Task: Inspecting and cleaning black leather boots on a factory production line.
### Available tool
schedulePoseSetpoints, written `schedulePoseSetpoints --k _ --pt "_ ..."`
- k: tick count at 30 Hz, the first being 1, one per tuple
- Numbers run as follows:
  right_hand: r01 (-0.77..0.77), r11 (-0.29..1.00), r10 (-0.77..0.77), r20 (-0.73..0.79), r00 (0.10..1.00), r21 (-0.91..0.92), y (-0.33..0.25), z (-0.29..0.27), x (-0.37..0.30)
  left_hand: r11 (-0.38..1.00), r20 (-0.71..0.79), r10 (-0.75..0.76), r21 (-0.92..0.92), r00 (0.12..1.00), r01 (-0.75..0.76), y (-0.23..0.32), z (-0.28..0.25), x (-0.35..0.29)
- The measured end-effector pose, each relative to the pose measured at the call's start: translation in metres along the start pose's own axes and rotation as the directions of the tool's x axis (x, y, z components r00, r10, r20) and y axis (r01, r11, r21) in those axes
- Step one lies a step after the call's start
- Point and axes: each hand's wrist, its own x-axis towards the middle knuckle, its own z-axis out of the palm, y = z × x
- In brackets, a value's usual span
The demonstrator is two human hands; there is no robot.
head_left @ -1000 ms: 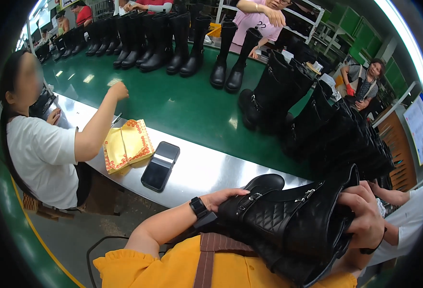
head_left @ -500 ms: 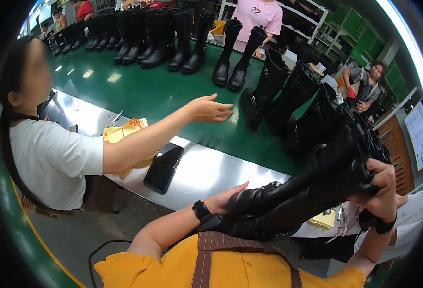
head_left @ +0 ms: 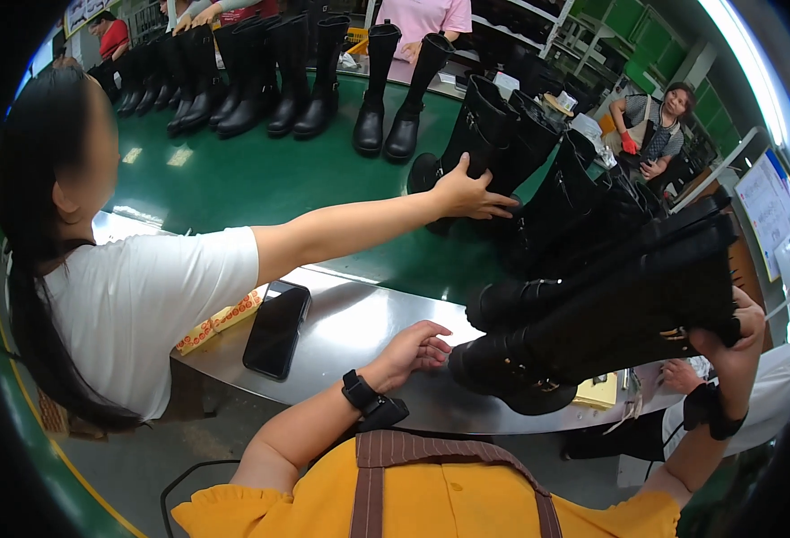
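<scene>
My right hand [head_left: 729, 325] grips a pair of tall black boots [head_left: 610, 305] at their upper ends. The pair is tilted, with the buckled feet toward the left and the shafts rising to the right. Just left of the toes, over the metal table edge, is my left hand [head_left: 410, 350]. Its fingers are loosely bent and apart from the boots, with nothing visible in them. Beyond the held pair, a co-worker's hand [head_left: 474, 193] reaches onto a standing black boot [head_left: 480, 125] on the green surface.
More black boots [head_left: 260, 81] stand in a row along the far side of the green conveyor belt [head_left: 260, 179]. On the metal edge [head_left: 359, 332] lie a phone [head_left: 276, 330] and a yellow patterned packet [head_left: 220, 323]. A co-worker in white sits close on my left; another is at the right.
The held boots have swung upward and right, away from my body. My left hand has come off them. The co-worker's hand has moved right, onto a standing boot.
</scene>
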Motion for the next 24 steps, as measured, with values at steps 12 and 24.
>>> schedulePoseSetpoints --k 12,24 --pt "-0.183 0.970 0.121 0.338 0.933 0.157 -0.019 0.041 0.033 0.996 -0.094 0.093 -0.001 0.991 -0.094 0.005 0.004 0.000" --pt "-0.410 0.886 0.333 0.316 0.888 0.217 0.030 0.092 0.183 0.962 -0.230 0.254 -0.044 0.939 -0.271 0.030 -0.014 -0.007"
